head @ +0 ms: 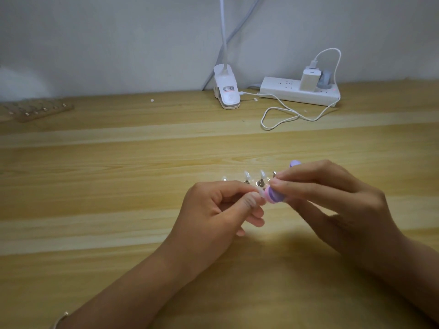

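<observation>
The right hand [332, 193] pinches a small purple and pink round piece [273, 195] between thumb and fingertips, holding it just above the wooden table [118, 186], near the middle of the view. The left hand [213, 210] meets it from the other side. Its thumb and forefinger are pressed together on a tiny clear piece [262, 193] that touches the round piece's left face, and its other fingers are curled under. Just behind the two hands a short row of clear-capped metal pins [246, 178] stands on the table, and a second purple piece [294, 163] peeks over the right hand's fingers. A thin bracelet [59, 320] circles the left wrist. Well back by the wall are a white clip lamp [228, 91], a power strip [285, 90] with a charger [310, 79] plugged in, and a looping white cable [285, 112]. A blurred tray [40, 110] lies far left.
</observation>
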Available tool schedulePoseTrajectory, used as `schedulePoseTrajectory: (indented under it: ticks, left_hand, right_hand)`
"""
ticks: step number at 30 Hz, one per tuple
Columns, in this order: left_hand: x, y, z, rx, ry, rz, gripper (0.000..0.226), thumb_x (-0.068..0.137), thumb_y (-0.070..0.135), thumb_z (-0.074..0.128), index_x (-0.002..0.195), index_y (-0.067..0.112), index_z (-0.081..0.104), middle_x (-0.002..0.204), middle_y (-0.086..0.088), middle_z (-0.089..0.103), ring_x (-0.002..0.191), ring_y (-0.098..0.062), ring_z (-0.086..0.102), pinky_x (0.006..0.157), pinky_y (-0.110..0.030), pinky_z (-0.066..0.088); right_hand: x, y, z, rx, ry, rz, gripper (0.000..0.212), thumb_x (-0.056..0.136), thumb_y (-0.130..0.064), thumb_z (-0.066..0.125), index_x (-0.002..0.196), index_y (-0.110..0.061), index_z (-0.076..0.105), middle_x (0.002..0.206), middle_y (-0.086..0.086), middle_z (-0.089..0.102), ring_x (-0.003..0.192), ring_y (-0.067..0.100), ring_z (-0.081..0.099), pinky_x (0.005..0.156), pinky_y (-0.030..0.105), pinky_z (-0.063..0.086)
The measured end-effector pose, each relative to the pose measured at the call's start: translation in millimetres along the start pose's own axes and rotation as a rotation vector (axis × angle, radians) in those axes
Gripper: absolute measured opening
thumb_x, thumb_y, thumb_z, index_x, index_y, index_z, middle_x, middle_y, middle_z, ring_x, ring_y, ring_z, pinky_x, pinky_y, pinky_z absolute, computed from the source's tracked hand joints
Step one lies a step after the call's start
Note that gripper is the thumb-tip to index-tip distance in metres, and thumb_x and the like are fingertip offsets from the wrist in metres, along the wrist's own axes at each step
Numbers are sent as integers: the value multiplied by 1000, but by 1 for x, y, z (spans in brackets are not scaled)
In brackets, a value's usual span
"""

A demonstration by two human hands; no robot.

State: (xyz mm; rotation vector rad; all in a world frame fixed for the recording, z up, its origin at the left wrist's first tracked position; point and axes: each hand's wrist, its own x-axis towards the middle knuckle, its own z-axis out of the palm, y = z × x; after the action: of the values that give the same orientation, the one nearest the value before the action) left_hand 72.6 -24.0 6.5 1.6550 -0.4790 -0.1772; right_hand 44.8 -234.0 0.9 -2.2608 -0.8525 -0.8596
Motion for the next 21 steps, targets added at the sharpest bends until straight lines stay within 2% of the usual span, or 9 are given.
schedulePoseTrajectory:
  ticks: [4,6,9,12,16,19,21]
  left_hand:
    - [0,0,-1,19,-14,27,18,91,17,61,95,9,76,76,-5,74,70,-17,72,51,-28,56]
    - [0,0,0,12,-12,17,17,93,15,61,95,8,76,76,-6,74,70,-17,73,51,-28,56]
    - [0,1,1,-16,-8,-12,17,89,20,62,91,10,75,73,-6,73,70,-18,74,51,-27,55]
    - [0,0,0,2,-18,14,15,93,14,62,95,8,75,75,-7,74,70,-18,74,51,-28,56]
    - [2,0,0,-27,-1,-20,17,90,20,61,90,10,75,73,-7,73,70,-19,74,51,-30,54]
    - [2,-1,-1,-56,-11,-34,16,95,12,61,86,8,74,73,-7,73,70,-21,74,51,-28,53]
    - [1,0,-1,-93,-32,-35,17,94,15,59,88,8,73,74,-8,73,71,-22,74,51,-28,53]
  right_hand:
    - [-6,-11,9,1,-4,-55,27,88,4,70,113,-6,74,110,9,71,103,23,69,98,48,51]
    - [-5,-7,6,-6,-13,-52,27,87,5,71,112,-5,74,109,10,71,101,24,69,96,50,52]
    - [-1,0,1,2,15,-24,27,87,4,71,112,-4,73,108,9,70,99,23,70,87,44,54]
    - [-4,-8,8,-9,19,-47,25,88,4,71,111,-5,75,108,9,71,100,21,69,94,45,52]
    - [-2,0,3,-42,5,-30,23,87,3,72,109,-3,75,107,9,71,98,22,69,90,45,54]
    - [2,4,-4,-50,71,43,23,88,-2,72,110,-6,72,105,7,70,98,20,70,89,37,55]
    - [2,-3,-2,-11,98,44,23,88,-3,72,111,-8,71,107,6,70,101,16,69,91,31,54]
